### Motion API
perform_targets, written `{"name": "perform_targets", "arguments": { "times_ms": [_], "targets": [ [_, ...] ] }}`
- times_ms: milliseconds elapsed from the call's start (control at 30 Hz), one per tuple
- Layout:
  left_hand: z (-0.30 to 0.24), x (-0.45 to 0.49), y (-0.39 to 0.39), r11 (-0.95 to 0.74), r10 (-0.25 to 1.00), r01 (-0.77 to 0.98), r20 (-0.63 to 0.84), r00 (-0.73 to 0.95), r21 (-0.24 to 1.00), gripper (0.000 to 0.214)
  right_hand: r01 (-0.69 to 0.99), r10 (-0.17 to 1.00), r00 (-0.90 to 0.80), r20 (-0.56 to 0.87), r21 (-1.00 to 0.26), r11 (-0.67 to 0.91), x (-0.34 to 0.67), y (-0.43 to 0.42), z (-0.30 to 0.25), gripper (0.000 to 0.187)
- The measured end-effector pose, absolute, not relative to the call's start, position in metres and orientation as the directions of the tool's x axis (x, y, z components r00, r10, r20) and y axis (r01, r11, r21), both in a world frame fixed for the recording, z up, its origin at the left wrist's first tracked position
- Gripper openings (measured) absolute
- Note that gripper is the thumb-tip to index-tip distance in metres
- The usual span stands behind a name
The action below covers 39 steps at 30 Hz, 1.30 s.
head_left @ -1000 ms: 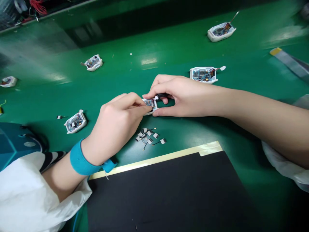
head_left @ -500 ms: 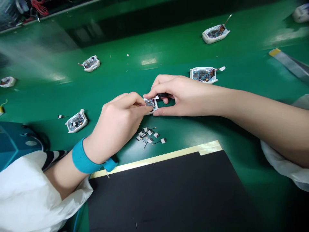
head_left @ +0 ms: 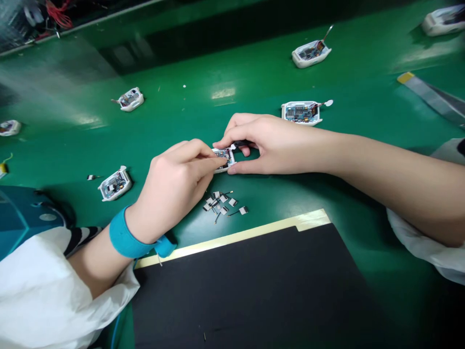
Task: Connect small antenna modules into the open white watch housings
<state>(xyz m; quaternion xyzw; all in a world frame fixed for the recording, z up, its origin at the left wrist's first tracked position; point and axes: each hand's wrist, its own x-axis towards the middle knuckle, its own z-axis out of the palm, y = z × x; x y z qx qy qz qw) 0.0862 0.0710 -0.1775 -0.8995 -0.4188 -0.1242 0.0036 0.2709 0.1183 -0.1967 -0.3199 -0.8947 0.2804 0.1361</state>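
Between my hands is a small white plastic housing (head_left: 230,167) with a blue circuit board in it and a white round tab at its upper right corner. My left hand (head_left: 178,177), wearing a teal wrist strap, covers the left end, its fingers closed and a fingertip pressed on the board. Anything small under those fingertips is hidden. My right hand (head_left: 269,143) grips the right end between thumb and forefinger. A black object (head_left: 242,143), its kind unclear, shows beneath the right fingers. Just below lies a heap of small silver-and-black parts with short leads (head_left: 220,202).
Similar open housings stand about the green table: one at the left (head_left: 115,184), one behind my right wrist (head_left: 301,112), others farther back (head_left: 311,53). A black sheet with a yellow edge (head_left: 232,286) lies in front. A grey strap (head_left: 428,92) is at the right, a teal box (head_left: 22,213) at the left.
The view has shifted slightly, so things on the table appear a little farther left. A fingertip of my left hand remains on the board, and my right hand keeps its grip.
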Motion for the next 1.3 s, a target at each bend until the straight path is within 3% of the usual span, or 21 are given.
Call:
{"name": "perform_targets", "arguments": {
  "times_ms": [1067,1300],
  "targets": [
    [-0.177,0.086,0.071,-0.655,0.745,0.754,0.217,0.630,0.060,0.022,0.463,0.625,-0.777,0.079,-0.600,0.652,0.273,0.118,-0.196,0.030],
    [-0.181,0.084,0.073,-0.682,0.719,0.728,0.251,0.647,0.077,0.019,0.518,0.749,-0.599,0.284,-0.576,0.633,0.290,0.107,-0.197,0.025]
  ]
}}
